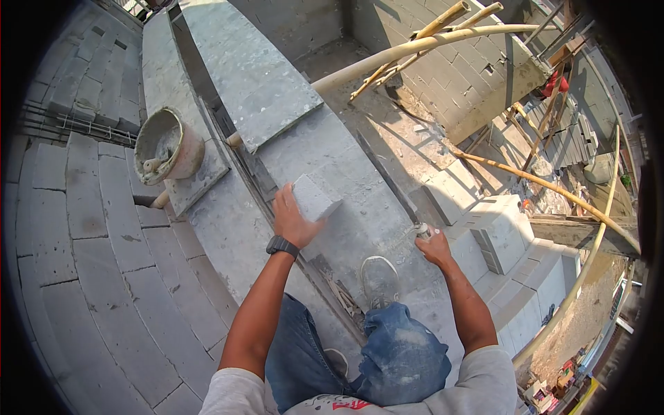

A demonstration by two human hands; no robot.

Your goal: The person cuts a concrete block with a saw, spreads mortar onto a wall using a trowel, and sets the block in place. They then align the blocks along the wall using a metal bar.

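The small pale-grey rectangular masonry block (316, 198) lay forward-right of the left hand (294, 220), gripped between thumb and fingers, long axis unclear; the farther right hand (434, 247) was closed around a partly hidden object (422, 231).

We record a light grey short-sleeved T-shirt (477, 380), its chest bearing a red print (351, 404) with dark specks beside it. We note a dark, chunky wristwatch (283, 246) on the left wrist. We find blue jeans (398, 366), creased, with a pale patch at the right knee. We observe a greyish, dusty shoe (380, 280) with a whitish rim; its pair (337, 361) shows only partly.
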